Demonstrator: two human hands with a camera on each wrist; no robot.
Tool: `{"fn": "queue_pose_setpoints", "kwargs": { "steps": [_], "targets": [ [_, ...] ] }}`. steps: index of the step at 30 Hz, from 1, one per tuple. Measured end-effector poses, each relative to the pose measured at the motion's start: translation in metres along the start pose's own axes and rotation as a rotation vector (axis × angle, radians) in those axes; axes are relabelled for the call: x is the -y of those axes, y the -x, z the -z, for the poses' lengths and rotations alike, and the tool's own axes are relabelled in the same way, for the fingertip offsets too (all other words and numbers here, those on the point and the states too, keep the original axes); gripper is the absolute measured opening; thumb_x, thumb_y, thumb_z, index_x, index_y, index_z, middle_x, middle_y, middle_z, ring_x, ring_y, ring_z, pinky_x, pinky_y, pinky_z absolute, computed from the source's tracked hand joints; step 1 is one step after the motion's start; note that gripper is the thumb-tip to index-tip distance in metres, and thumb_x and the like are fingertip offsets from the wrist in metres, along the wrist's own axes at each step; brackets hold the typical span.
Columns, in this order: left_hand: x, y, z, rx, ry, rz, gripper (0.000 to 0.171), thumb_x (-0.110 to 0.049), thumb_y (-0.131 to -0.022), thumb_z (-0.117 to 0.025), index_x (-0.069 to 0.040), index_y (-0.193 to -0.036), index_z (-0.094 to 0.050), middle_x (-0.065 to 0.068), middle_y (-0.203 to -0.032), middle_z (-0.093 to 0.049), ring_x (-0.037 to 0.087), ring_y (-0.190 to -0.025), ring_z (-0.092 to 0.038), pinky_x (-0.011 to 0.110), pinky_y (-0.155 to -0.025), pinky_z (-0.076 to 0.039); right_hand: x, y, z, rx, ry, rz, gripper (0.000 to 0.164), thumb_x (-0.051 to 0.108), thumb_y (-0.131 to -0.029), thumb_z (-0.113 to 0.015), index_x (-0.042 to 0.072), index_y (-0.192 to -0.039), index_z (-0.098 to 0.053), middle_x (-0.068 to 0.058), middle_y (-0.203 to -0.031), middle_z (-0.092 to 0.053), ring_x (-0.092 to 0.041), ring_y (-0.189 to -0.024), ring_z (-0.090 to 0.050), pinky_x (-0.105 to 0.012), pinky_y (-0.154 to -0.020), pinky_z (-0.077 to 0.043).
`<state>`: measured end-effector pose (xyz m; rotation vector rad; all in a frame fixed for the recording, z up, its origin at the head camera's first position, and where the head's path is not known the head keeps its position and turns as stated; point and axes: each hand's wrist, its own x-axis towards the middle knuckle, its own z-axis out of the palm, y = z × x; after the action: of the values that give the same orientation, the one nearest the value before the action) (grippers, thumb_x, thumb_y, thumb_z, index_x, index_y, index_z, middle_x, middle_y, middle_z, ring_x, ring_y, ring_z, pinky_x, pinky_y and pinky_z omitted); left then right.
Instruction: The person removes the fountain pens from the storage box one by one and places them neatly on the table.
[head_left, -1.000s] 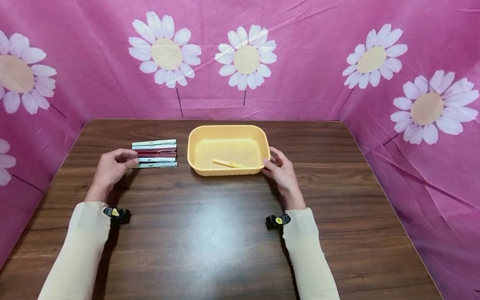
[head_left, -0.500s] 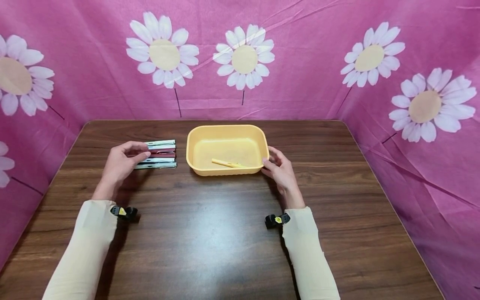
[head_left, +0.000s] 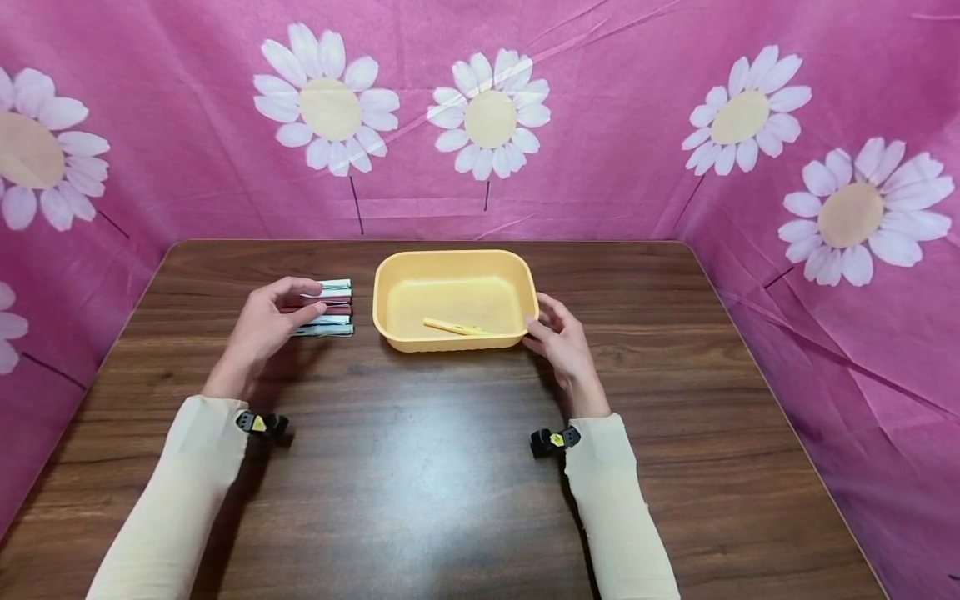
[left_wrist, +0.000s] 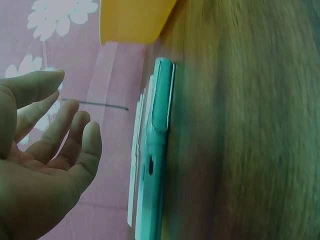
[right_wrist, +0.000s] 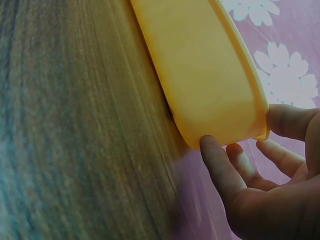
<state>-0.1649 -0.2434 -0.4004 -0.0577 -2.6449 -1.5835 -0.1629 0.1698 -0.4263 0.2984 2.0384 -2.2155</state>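
Several capped pens lie side by side in a row on the table; the nearest is a teal pen [head_left: 333, 330], with pale blue, dark red and whitish ones beyond it. Over their left ends hovers my left hand [head_left: 264, 327], thumb and fingers spread apart and nothing between them. The left wrist view has the teal pen [left_wrist: 159, 125] close up, its clip and a small oval window showing. My right hand [head_left: 566, 346] holds the near right corner of a yellow plastic bin [head_left: 450, 343], thumb at the rim, fingers against the outer wall. Inside the bin lies one yellow pen [head_left: 453, 326].
The bin stands near the back of the dark wood table [head_left: 420, 467], just right of the pens. Pink cloth [head_left: 600, 150] with white daisies hangs behind and along both sides. Black camera straps [head_left: 262, 423] sit on both wrists.
My left hand has slid to the right along the row of pens, from their left ends further over them. The right hand and the bin have stayed in place.
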Motion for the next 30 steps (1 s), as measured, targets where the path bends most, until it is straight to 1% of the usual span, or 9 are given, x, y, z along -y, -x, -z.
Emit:
{"fn": "queue_pose_setpoints", "kwargs": {
  "steps": [4,8,10,12,17,19,22,27,30],
  "targets": [
    [-0.006,-0.003,-0.006,0.024,0.015,-0.018,0.039,-0.015,-0.093,-0.076,0.003,-0.124,-0.063,0.012,-0.109,-0.07,0.001,-0.087,-0.063,0.015,-0.071,-0.048,0.0,0.0,0.001,0.0,0.004,0.0,0.052,-0.001,-0.101,-0.059,0.008,-0.151,-0.045,-0.022,-0.133,-0.053,-0.026,-0.111,-0.062,-0.046,-0.098,-0.052],
    [-0.011,-0.006,-0.01,0.058,0.04,-0.038,0.041,-0.012,-0.093,-0.075,0.004,-0.128,-0.061,0.023,-0.115,-0.068,0.0,-0.09,-0.064,0.014,-0.073,-0.049,0.0,0.0,0.001,0.003,-0.001,0.004,0.053,-0.001,-0.101,-0.058,0.007,-0.151,-0.045,-0.022,-0.133,-0.053,-0.026,-0.111,-0.062,-0.047,-0.098,-0.051],
    [-0.013,-0.006,-0.012,0.075,0.048,-0.051,0.041,-0.011,-0.093,-0.075,0.005,-0.129,-0.06,0.026,-0.118,-0.066,-0.001,-0.091,-0.063,0.014,-0.075,-0.05,0.0,0.0,0.001,0.003,-0.006,0.003,0.052,-0.001,-0.1,-0.059,0.007,-0.151,-0.045,-0.022,-0.133,-0.053,-0.027,-0.111,-0.062,-0.047,-0.098,-0.051],
    [-0.015,-0.007,-0.013,0.089,0.053,-0.065,0.04,-0.009,-0.093,-0.074,0.004,-0.128,-0.06,0.023,-0.117,-0.066,-0.002,-0.092,-0.063,0.014,-0.075,-0.05,0.0,0.001,0.001,0.003,-0.005,0.001,0.053,-0.001,-0.101,-0.059,0.007,-0.151,-0.045,-0.022,-0.133,-0.053,-0.028,-0.112,-0.061,-0.047,-0.099,-0.051],
    [-0.02,-0.008,-0.016,0.104,0.081,-0.066,0.039,-0.009,-0.093,-0.075,0.003,-0.127,-0.061,0.003,-0.111,-0.067,0.001,-0.094,-0.064,0.016,-0.076,-0.052,0.0,0.0,0.0,0.004,0.002,-0.003,0.052,-0.001,-0.101,-0.058,0.007,-0.151,-0.045,-0.022,-0.133,-0.053,-0.03,-0.114,-0.061,-0.046,-0.098,-0.052],
    [-0.022,-0.008,-0.017,0.108,0.087,-0.06,0.039,-0.011,-0.093,-0.075,0.003,-0.127,-0.061,-0.001,-0.109,-0.066,0.003,-0.095,-0.064,0.016,-0.078,-0.052,0.0,0.0,0.0,0.007,0.003,-0.001,0.052,-0.001,-0.101,-0.058,0.007,-0.151,-0.045,-0.022,-0.133,-0.053,-0.03,-0.115,-0.06,-0.045,-0.098,-0.052],
    [-0.026,-0.008,-0.019,0.113,0.094,-0.053,0.04,-0.013,-0.093,-0.076,0.001,-0.128,-0.061,-0.002,-0.112,-0.066,0.006,-0.1,-0.064,0.017,-0.079,-0.052,0.0,0.0,0.0,0.009,-0.002,0.001,0.052,-0.001,-0.101,-0.058,0.007,-0.151,-0.045,-0.022,-0.133,-0.053,-0.032,-0.116,-0.06,-0.045,-0.098,-0.052],
    [-0.033,-0.009,-0.023,0.125,0.147,-0.047,0.038,-0.013,-0.092,-0.076,-0.005,-0.128,-0.063,0.0,-0.121,-0.064,0.014,-0.109,-0.063,0.019,-0.082,-0.053,0.001,0.0,0.001,0.01,0.006,0.002,0.052,-0.001,-0.101,-0.058,0.007,-0.151,-0.045,-0.022,-0.134,-0.053,-0.032,-0.117,-0.059,-0.045,-0.098,-0.052],
    [-0.037,-0.01,-0.026,0.132,0.165,-0.06,0.039,-0.013,-0.092,-0.076,-0.008,-0.129,-0.063,0.001,-0.124,-0.064,0.014,-0.112,-0.062,0.019,-0.083,-0.053,0.001,0.0,0.001,0.012,0.01,0.002,0.052,0.0,-0.101,-0.058,0.007,-0.151,-0.045,-0.023,-0.135,-0.053,-0.033,-0.118,-0.059,-0.046,-0.099,-0.051]
  ]
}}
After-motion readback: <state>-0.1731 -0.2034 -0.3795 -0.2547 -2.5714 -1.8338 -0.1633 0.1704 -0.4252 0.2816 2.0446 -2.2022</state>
